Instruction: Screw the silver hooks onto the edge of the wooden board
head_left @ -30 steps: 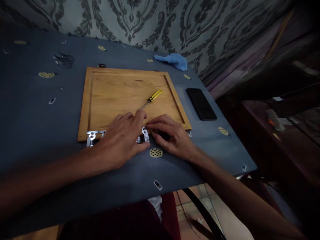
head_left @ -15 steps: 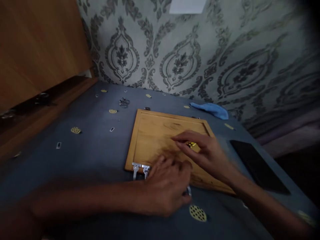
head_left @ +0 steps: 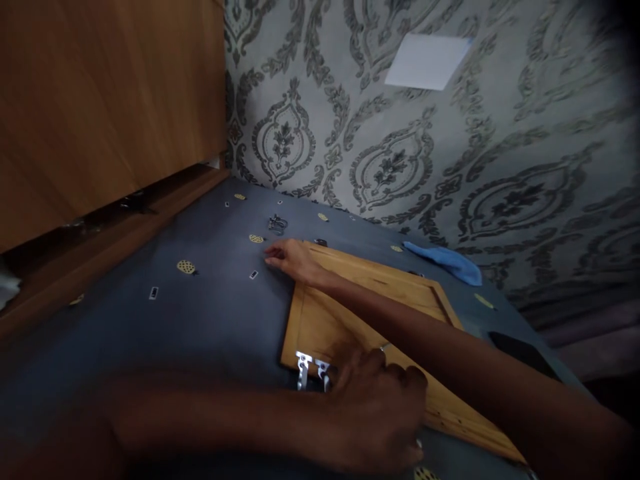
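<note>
A framed wooden panel point(head_left: 325, 313), like a cabinet door, lies on the patterned blue-grey surface. Metal hinges point(head_left: 303, 370) sit along its near edge at the left corner. My left hand point(head_left: 383, 407) is curled over that near edge, right beside the hinges; what lies under its fingers is hidden. A thin shiny tip point(head_left: 384, 347) shows just above its knuckles. Stretched across the panel, my right hand point(head_left: 295, 261) hangs past the far left corner with fingers extended and nothing visible in them. Beyond its fingertips lies a small cluster of metal hardware point(head_left: 277, 224).
A blue cloth point(head_left: 445, 261) lies at the back right, and a dark flat object point(head_left: 523, 350) sits right of the panel. A wooden cabinet point(head_left: 110, 100) borders the left side. Patterned wallpaper point(head_left: 330, 120) with a white sheet point(head_left: 427, 61) rises behind.
My right hand has moved from above the panel's middle to beyond its left edge. My left hand stays at the near edge by the hinges. The view has shifted left and upward.
</note>
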Demonstrator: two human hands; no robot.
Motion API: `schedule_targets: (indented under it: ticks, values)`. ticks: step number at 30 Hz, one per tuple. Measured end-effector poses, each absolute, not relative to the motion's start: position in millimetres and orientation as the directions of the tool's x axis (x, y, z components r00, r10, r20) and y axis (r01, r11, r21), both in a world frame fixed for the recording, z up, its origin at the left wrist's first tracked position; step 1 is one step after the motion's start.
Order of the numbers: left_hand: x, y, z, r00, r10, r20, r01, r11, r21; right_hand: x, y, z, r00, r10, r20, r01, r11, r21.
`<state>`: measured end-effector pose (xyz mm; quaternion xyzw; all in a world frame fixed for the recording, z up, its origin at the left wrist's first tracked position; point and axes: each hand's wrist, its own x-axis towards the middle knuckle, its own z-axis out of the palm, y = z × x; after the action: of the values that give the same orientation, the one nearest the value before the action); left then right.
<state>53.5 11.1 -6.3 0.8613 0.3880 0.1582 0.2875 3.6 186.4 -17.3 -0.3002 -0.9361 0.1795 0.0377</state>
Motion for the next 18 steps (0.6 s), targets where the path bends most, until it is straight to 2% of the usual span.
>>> schedule_targets:
  ticks: [8, 15, 18]
  values:
    - [50.7, 11.6, 3.5, 0.666, 0.746, -0.022, 0.598, -0.516, 0.614, -3.1, 173.8, -11.0, -0.813, 0.577, -0.074, 0.581, 0.811, -0.068]
    - [55.0, 10.7, -9.0, 0.644, 0.760, 0.083, 0.589, -0.562, 0.580, -0.6, 168.7, -3.3, -0.844, 0.516, -0.147, 0.510, 0.857, 0.078]
    - [54.9, 9.6, -8.0, 0.643, 0.763, 0.062, 0.602, -0.554, 0.575, 0.4, 161.3, 0.9, -0.845, 0.507, -0.169, 0.492, 0.862, 0.125]
